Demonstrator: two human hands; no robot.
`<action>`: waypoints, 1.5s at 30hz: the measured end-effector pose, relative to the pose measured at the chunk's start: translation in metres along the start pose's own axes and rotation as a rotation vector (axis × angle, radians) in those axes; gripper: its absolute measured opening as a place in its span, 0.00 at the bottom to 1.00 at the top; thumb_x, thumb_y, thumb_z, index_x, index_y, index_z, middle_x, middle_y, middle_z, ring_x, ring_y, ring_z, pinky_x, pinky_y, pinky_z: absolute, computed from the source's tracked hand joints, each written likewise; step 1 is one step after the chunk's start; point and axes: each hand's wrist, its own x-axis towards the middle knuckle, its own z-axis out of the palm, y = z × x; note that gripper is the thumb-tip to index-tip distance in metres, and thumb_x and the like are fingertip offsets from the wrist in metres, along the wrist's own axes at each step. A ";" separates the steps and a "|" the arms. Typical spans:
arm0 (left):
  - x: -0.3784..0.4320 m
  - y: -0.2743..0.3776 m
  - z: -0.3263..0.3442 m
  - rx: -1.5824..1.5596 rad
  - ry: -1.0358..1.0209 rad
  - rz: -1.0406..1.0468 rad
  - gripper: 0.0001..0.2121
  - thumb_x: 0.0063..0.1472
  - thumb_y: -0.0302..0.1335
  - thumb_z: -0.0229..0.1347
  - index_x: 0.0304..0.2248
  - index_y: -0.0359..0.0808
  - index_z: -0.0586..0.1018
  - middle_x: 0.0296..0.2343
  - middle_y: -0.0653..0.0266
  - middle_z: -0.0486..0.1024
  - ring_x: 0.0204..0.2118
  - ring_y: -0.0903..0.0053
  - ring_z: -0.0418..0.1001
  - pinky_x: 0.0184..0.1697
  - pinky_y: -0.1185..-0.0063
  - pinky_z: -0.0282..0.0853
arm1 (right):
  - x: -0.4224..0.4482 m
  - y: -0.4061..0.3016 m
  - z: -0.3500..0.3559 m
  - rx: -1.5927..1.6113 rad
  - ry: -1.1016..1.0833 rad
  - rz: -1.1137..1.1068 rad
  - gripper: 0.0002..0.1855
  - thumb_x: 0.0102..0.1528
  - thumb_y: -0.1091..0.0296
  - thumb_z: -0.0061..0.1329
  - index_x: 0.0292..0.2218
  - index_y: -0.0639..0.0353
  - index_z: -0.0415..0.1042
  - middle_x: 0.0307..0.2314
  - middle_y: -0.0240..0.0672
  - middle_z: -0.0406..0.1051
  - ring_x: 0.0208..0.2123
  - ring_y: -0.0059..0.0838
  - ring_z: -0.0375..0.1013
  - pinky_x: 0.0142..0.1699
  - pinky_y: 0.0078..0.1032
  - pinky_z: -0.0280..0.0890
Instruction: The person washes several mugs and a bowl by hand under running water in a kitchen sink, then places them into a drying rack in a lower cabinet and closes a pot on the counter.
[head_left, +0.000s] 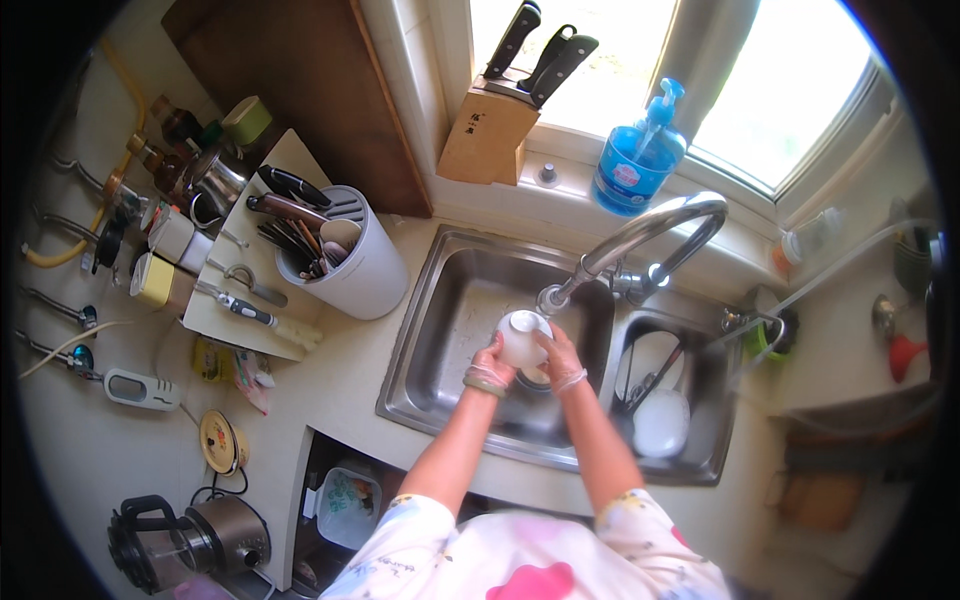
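Observation:
Both hands hold a white bowl (517, 346), its footed base facing up, over the larger basin of a stainless steel sink (457, 300). My left hand (491, 366) grips the bowl's left side, with a bracelet at the wrist. On its right side is my right hand (559, 358). Clear thin gloves seem to cover both hands. Just above the bowl hangs the spout of a chrome gooseneck faucet (553, 300). Whether water runs from it I cannot tell. Part of the drain (534, 377) shows beneath the bowl.
In the smaller right basin lie white dishes (661, 424) and a dark-handled utensil (658, 379). A blue pump soap bottle (634, 169) and a wooden knife block (484, 135) stand on the windowsill. Left of the sink is a white utensil holder (367, 274); a blender (225, 532) sits lower left.

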 end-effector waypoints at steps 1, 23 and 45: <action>-0.001 0.001 0.001 0.009 0.012 0.002 0.18 0.52 0.30 0.45 0.42 0.30 0.60 0.41 0.56 0.62 0.46 0.67 0.57 0.51 0.67 0.49 | 0.002 0.000 -0.002 -0.033 0.000 0.020 0.30 0.41 0.57 0.49 0.46 0.53 0.56 0.33 0.29 0.63 0.32 0.23 0.63 0.31 0.21 0.59; 0.010 0.001 0.010 0.146 0.058 -0.108 0.18 0.54 0.31 0.42 0.43 0.31 0.60 0.43 0.57 0.59 0.48 0.66 0.54 0.52 0.65 0.45 | 0.008 -0.020 -0.030 -0.442 -0.016 0.113 0.33 0.41 0.56 0.48 0.46 0.57 0.53 0.37 0.35 0.61 0.33 0.25 0.62 0.28 0.22 0.62; 0.022 -0.004 -0.003 0.119 0.055 -0.100 0.18 0.54 0.31 0.41 0.44 0.30 0.60 0.44 0.56 0.59 0.48 0.65 0.55 0.51 0.63 0.45 | 0.016 -0.008 -0.039 -0.280 -0.016 0.082 0.31 0.41 0.54 0.45 0.46 0.57 0.55 0.35 0.34 0.63 0.33 0.25 0.62 0.28 0.21 0.59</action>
